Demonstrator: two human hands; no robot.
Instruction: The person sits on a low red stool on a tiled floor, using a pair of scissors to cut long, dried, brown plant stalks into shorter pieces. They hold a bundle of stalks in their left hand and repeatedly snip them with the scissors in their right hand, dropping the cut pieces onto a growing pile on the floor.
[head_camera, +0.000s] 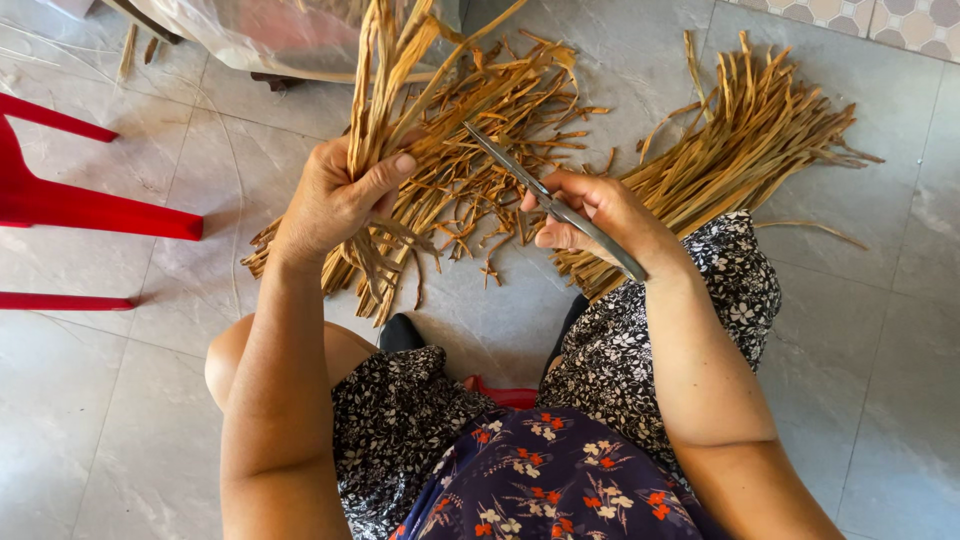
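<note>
Dried tan fibre strips, bunched (385, 110), stand upright in the left hand (335, 200), fist closed tight round their middle. Just right of that bunch, the right hand (595, 215) clasps long grey metal scissors (555, 205) (blades shut, pointing at it).

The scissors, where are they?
In the head view, the scissors are in the right hand, right of the strip bundle held by the left hand.

Bare floor tiles (90, 400) left; red chair (60, 200) and dried strips (740, 140) crowd ahead.
</note>
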